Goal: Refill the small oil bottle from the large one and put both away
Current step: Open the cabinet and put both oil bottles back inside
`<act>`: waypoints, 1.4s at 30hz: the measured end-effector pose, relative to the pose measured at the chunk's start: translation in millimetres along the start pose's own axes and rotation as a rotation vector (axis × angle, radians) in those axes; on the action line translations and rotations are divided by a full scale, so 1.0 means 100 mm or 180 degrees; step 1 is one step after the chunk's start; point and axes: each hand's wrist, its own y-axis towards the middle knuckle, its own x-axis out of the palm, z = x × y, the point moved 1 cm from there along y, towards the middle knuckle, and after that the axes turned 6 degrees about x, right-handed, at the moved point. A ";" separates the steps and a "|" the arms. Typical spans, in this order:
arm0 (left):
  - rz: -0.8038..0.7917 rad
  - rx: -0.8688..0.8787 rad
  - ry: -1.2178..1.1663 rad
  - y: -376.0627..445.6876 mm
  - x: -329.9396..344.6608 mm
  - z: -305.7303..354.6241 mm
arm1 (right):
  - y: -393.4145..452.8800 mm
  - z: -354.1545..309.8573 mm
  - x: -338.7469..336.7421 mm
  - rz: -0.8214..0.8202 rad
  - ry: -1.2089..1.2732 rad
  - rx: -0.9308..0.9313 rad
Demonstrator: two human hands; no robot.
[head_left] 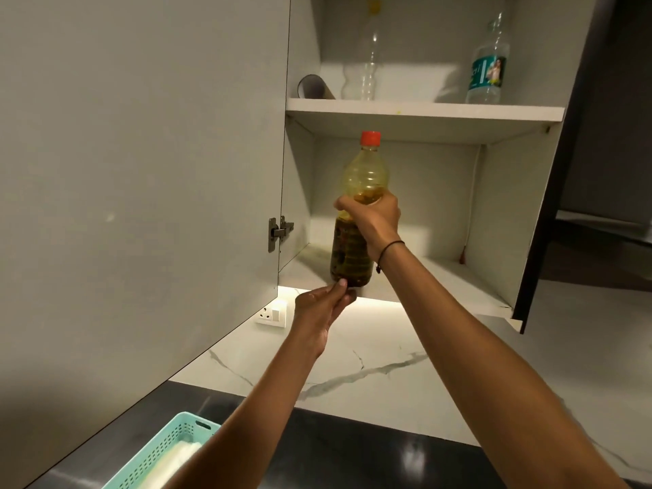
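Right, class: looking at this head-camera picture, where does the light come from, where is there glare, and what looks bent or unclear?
Head view: a warm strip glows under the cabinet onto the marble wall; glare spots sit on the dark counter; the wide lens bows the cabinet door; the upper-shelf clear bottle looks washed out; the oil bottle, gripped by the right hand, stays sharp.

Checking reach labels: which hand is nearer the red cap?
Right. The right hand grips the bottle mid-body, below the red cap; the left hand touches its base.
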 end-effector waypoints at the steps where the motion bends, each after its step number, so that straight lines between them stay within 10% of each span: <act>1: 0.0150 -0.0027 0.0132 0.04 0.02 -0.02 | 0.08 0.04 0.04 0.0018 0.0003 0.0055; 21: 0.0250 -0.0184 0.0487 0.33 -0.34 -0.22 | 1.25 0.82 0.51 -0.0115 -0.0698 0.0517; 42: 0.0066 -0.1267 -0.0536 -0.55 -0.49 -1.45 | -0.78 0.98 -0.79 0.0493 -0.0299 -0.0622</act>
